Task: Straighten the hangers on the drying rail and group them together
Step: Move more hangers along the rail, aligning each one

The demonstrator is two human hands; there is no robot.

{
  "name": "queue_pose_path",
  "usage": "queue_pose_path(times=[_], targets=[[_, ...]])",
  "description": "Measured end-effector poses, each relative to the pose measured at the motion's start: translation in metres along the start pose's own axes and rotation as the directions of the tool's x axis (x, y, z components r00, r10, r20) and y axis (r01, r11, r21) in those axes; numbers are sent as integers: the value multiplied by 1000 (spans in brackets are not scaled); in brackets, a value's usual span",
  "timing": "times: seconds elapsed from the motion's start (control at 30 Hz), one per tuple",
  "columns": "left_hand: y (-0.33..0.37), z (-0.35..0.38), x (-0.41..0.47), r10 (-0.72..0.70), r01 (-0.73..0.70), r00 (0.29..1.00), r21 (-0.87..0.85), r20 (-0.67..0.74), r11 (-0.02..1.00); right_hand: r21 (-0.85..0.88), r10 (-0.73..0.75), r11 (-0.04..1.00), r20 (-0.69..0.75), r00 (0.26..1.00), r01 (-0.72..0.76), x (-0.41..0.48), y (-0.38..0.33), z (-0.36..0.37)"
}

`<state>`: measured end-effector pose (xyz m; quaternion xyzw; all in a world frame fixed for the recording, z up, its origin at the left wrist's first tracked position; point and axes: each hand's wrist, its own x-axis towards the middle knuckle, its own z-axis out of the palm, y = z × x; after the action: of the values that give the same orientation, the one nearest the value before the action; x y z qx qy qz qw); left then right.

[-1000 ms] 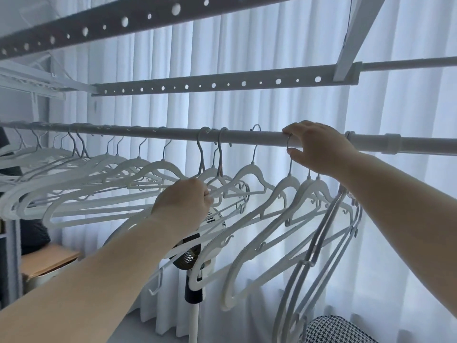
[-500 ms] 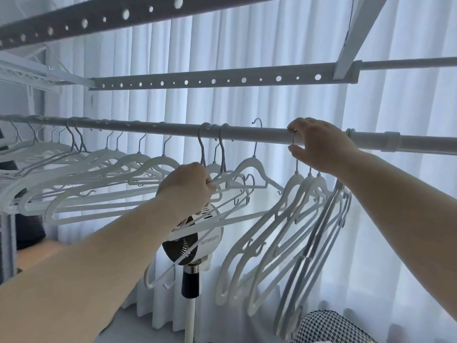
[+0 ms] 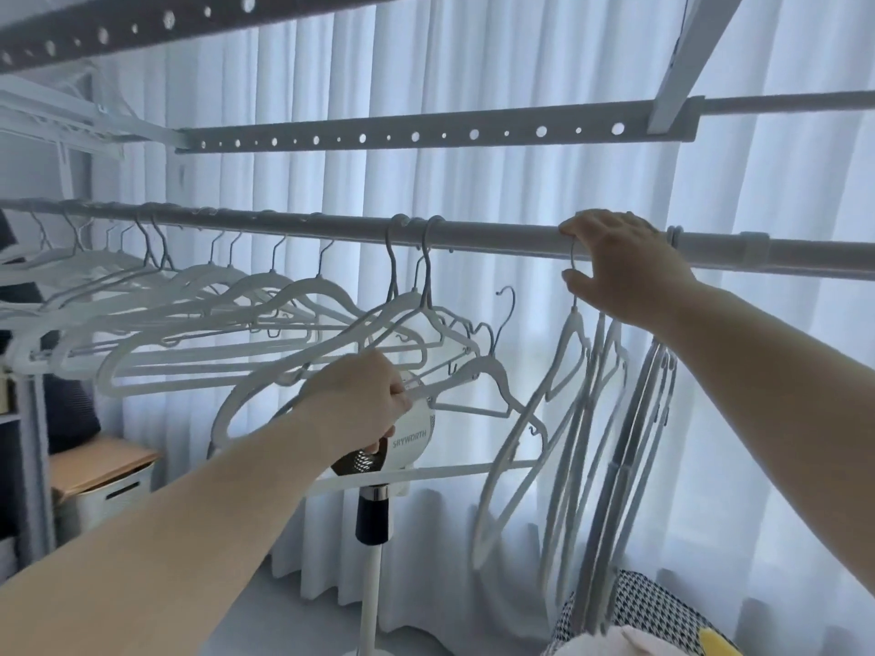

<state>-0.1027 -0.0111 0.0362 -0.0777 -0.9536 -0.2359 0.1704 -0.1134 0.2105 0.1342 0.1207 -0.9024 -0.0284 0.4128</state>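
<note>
My left hand clenches the shoulder of a slim white plastic hanger, unhooked just below the grey metal drying rail, while my right hand pinches the hook of a second white hanger on the rail; they seem light, stiff and snag-prone, best held near the neck.

White hangers on a grey rail, against a white curtain.
At 5 o'clock, black-and-white houndstooth fabric; at 6, white fan with black neck; at 8, tan-lidded white box.
</note>
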Motion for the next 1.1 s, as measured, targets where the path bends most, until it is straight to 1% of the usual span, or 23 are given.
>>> queue_pose_path(times=[0.1, 0.17, 0.23, 0.33, 0.4, 0.47, 0.57, 0.6, 0.63, 0.73, 0.77, 0.83, 0.9, 0.97, 1.03, 1.1], targets=[[-15, -11, -20, -6, 6, 1000, 9, 2, 1000, 0, -12, 1000, -48, 999, 12, -13, -7, -8], [-25, -21, -33, -2, 2, 1000, -3, -8, 1000, -8, -46, 999, -71, 996, 46, -21, -17, -18], [-36, -33, -49, -3, 2, 1000, -38, -17, 999, -3, -88, 996, -51, 995, 88, -24, -32, -29], [-57, -51, -80, -7, 5, 1000, -73, -28, 997, 65, -115, 992, 95, 989, 109, -27, -66, -39], [-76, -66, -103, -20, 18, 999, -89, -26, 996, 169, -130, 981, 234, 964, 91, -29, -92, -39], [-97, -83, -127, -31, 30, 1000, -66, -7, 997, 291, -160, 955, 337, 928, 59, -31, -120, -38], [-135, -105, -163, -55, 57, 998, -72, 29, 996, 507, -191, 862, 372, 908, -27, -36, -163, -41], [-147, -111, -175, -62, 65, 997, -71, 42, 995, 544, -199, 838, 382, 903, -45, -38, -177, -44], [-159, -117, -186, -69, 73, 996, -79, 54, 994, 555, -219, 830, 408, 887, -50, -41, -192, -47], [-195, -134, -220, -74, 82, 995, -111, 72, 990, 539, -304, 841, 537, 787, -42, -52, -238, -57], [-205, -140, -231, -73, 81, 995, -123, 72, 989, 539, -331, 842, 552, 765, -25, -56, -252, -60], [-223, -150, -250, -78, 87, 995, -144, 64, 986, 579, -338, 814, 542, 769, -50, -62, -276, -64], [-239, -156, -264, -106, 107, 994, -129, 12, 986, 602, -320, 795, 521, 792, -74, -69, -294, -67], [-251, -159, -273, -167, 158, 982, -104, -84, 982, 611, -316, 787, 517, 796, -84, -77, -311, -70], [-260, -158, -281, -225, 214, 952, -74, -207, 974, 626, -311, 772, 525, 792, -111, -85, -327, -74], [-268, -155, -289, -221, 207, 927, -79, -304, 975, 652, -298, 736, 552, 778, -181, -90, -344, -76]])
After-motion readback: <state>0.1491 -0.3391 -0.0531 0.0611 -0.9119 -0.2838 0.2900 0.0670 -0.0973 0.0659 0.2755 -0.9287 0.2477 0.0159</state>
